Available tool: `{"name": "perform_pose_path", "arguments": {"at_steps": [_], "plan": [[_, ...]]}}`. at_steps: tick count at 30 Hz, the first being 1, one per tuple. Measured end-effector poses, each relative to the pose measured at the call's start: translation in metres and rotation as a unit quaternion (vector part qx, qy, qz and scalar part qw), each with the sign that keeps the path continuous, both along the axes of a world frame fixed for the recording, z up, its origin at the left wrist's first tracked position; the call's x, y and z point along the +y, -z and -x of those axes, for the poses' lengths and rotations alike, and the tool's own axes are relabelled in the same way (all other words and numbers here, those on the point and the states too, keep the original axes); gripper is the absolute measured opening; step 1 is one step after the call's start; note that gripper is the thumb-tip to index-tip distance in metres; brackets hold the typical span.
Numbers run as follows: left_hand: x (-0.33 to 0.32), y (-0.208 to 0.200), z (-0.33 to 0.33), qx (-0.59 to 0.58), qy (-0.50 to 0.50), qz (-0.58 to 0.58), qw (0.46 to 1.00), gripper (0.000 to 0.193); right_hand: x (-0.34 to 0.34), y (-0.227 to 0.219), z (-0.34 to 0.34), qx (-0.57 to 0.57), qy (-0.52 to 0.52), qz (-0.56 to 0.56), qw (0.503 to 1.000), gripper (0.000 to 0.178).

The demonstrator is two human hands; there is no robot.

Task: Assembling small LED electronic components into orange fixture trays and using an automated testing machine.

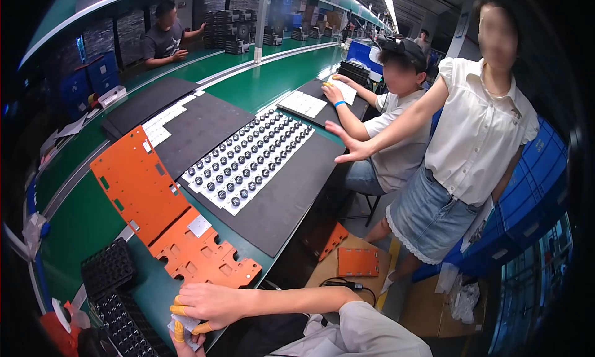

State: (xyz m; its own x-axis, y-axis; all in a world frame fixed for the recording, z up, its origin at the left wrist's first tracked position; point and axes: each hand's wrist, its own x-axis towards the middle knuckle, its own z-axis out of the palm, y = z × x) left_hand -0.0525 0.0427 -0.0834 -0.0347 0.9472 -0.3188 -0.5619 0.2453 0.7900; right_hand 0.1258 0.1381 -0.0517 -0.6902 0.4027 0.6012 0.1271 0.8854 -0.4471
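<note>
At the lower left, my left hand (188, 347) closes around a small light-grey plate (192, 323), partly hidden by fingers. My right hand (207, 302) reaches over from the right, its fingers closed on the same plate. Yellow finger cots cover several fingertips on both hands. Just beyond my hands lies an orange fixture board (207, 258) with cutouts, and a pale square plate (199, 226) rests on it. A hinged-looking orange panel (139, 183) extends from its far side.
Black trays with round pockets (124, 320) stand left of my hands. Rows of black round parts on white sheets (248, 162) lie on a dark mat (291, 196). Beside the bench, one person (477, 127) reaches an arm over; another (396, 109) sits working.
</note>
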Motion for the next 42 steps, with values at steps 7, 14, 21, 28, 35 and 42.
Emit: {"name": "perform_pose_path", "arguments": {"at_steps": [7,14,21,28,35,42], "plan": [[0.001,-0.018,-0.012,0.027,-0.037,0.046,0.998,0.025,0.000,-0.004,-0.003,-0.007,-0.017,0.025,0.999,0.063],[-0.006,0.025,0.009,-0.043,-0.012,-0.021,0.999,0.032,0.000,-0.007,-0.002,0.004,-0.018,0.029,0.999,0.064],[-0.005,0.012,0.004,-0.097,-0.011,-0.029,0.995,0.029,0.002,-0.011,-0.001,-0.036,-0.022,0.030,0.999,0.060],[-0.004,0.000,0.005,-0.077,0.020,-0.028,0.996,0.030,0.002,-0.008,0.001,-0.023,-0.029,0.022,0.999,0.060],[-0.003,0.003,0.005,-0.059,0.029,-0.031,0.997,0.030,0.003,-0.008,0.001,-0.035,-0.024,0.017,0.999,0.059],[-0.004,0.006,0.003,-0.080,0.006,-0.012,0.997,0.031,0.002,-0.007,0.000,-0.039,-0.017,0.037,0.998,0.058]]}}
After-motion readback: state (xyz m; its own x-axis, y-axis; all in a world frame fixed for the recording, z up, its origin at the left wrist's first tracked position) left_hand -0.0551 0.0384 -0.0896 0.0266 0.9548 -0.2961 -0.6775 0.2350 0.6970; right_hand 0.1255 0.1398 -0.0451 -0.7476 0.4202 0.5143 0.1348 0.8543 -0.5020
